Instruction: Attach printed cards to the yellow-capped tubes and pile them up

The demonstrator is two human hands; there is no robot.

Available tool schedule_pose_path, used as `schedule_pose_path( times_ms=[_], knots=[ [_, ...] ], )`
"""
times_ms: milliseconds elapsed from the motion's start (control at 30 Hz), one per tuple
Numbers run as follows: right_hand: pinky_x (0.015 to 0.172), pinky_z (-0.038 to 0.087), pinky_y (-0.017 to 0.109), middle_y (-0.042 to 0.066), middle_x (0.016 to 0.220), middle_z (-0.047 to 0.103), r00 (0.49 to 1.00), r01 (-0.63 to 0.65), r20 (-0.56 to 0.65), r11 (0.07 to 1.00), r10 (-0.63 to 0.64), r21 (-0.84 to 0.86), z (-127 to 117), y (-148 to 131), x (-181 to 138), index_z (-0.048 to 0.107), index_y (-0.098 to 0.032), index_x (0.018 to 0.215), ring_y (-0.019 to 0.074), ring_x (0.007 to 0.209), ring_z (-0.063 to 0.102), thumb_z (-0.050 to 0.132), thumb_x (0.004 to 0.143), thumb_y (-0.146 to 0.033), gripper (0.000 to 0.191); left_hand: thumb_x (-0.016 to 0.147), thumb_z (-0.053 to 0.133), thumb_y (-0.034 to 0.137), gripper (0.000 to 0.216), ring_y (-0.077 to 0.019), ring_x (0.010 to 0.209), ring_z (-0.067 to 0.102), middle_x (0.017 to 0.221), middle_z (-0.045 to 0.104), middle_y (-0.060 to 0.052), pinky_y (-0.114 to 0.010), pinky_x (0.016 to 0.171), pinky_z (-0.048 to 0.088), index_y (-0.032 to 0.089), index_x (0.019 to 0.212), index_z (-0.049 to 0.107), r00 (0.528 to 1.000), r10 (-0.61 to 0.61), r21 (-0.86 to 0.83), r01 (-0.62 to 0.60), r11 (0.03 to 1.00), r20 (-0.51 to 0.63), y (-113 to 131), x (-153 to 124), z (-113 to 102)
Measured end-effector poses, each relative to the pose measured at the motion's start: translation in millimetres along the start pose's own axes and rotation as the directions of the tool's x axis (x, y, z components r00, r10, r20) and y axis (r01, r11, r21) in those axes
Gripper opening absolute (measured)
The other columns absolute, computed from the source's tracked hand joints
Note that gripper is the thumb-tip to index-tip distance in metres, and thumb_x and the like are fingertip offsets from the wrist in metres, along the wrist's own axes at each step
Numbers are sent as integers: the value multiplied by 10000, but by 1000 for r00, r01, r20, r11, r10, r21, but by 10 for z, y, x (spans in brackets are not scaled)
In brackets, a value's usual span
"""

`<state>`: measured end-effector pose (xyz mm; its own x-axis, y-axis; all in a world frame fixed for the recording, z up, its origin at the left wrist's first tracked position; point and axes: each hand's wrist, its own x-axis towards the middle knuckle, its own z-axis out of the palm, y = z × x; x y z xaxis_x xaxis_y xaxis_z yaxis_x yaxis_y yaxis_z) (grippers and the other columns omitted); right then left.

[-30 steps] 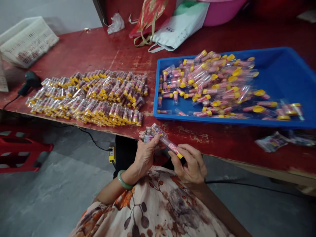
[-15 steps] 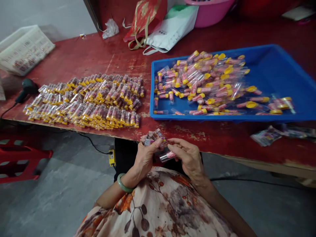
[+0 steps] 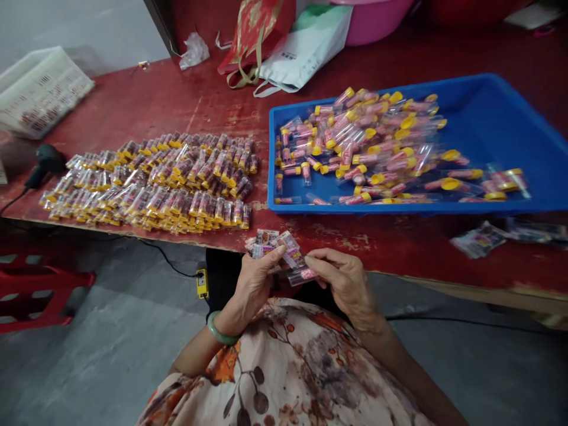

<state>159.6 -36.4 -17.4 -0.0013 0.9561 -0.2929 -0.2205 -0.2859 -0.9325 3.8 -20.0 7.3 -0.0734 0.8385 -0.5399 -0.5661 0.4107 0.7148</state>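
Over a worn red table (image 3: pixel 186 100), we look down on a person's two bare hands working at its near edge. Far left, at ten o'clock from the hands, a white basket (image 3: pixel 42 89) sits on the table's corner, with a corded black handheld device (image 3: pixel 44 160) just below it. A red stool (image 3: pixel 35 290) stands on the floor at nine o'clock. At eleven o'clock, rows of filled tubes (image 3: pixel 151 183) with yellow caps lie packed side by side on the tabletop. At twelve o'clock, on the table's far side, bags (image 3: pixel 306 53) lean together.

The left hand (image 3: pixel 252 281), a green bangle (image 3: pixel 220 332) on its wrist, is closed on a small fan of printed labels (image 3: pixel 270 242), thumb pressed on top. Just right of it, meeting the labels' lower edge, a clear tube (image 3: pixel 302 275) with pink contents lies nearly level in the right hand (image 3: pixel 344 281), whose fingers curl narrowly round it. Both hands are just off the table's near edge.

At one o'clock a blue tray (image 3: pixel 510 118) holds a heap of loose tubes (image 3: pixel 373 142), yellow-capped and lying every which way. Far right, at three o'clock, loose wrappers (image 3: pixel 479 239) lie on the table, too blurred for us to read.
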Motion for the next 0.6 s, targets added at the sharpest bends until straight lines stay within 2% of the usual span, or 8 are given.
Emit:
schedule_pose_path(
  times_ms=[100, 167, 300, 433, 600],
  knots=[
    [383, 263, 192, -29, 541, 524, 997, 76, 11, 997, -76, 4, -161, -22, -18, 714, -172, 827, 58, 419, 382, 745, 763, -381, 220, 517, 900, 269, 393, -136, 611, 634, 758, 703, -23, -256, 609, 519, 119, 817, 694, 999, -8, -41, 6, 999, -40, 24, 36, -6],
    [400, 305, 200, -26, 598, 541, 986, 167, 10, 986, -167, 20, -245, -32, -46, 711, -190, 878, 64, 441, 417, 735, 785, -318, 160, 524, 899, 268, 414, -143, 653, 650, 812, 714, -26, -253, 614, 532, 135, 864, 701, 999, -30, -77, 26, 997, -43, 41, 46, 2],
    [460, 395, 229, 17, 869, 607, 917, 397, -30, 917, -398, -27, -252, -65, -142, 693, -215, 948, 80, 535, 513, 693, 822, -206, 127, 574, 880, 258, 377, -152, 706, 665, 839, 717, -29, -253, 627, 562, 147, 884, 697, 996, -77, -118, 71, 990, -49, 70, 15, 37],
    [542, 469, 252, 43, 928, 611, 811, 568, -21, 796, -584, -209, -140, -121, -216, 686, -199, 945, 129, 672, 594, 674, 826, -150, 129, 591, 871, 227, 302, -132, 650, 642, 748, 685, -8, -235, 586, 569, 144, 809, 678, 992, -114, -145, 105, 984, -55, 82, -32, 62],
    [709, 529, 303, 54, 912, 645, 583, 719, 24, 503, -812, -479, -56, -136, -208, 677, -194, 998, 171, 809, 623, 682, 812, -101, 207, 627, 851, 220, 251, -107, 544, 592, 626, 618, 5, -230, 546, 565, 130, 709, 631, 979, -200, -181, 190, 965, -39, 74, -26, 54]
  ],
)
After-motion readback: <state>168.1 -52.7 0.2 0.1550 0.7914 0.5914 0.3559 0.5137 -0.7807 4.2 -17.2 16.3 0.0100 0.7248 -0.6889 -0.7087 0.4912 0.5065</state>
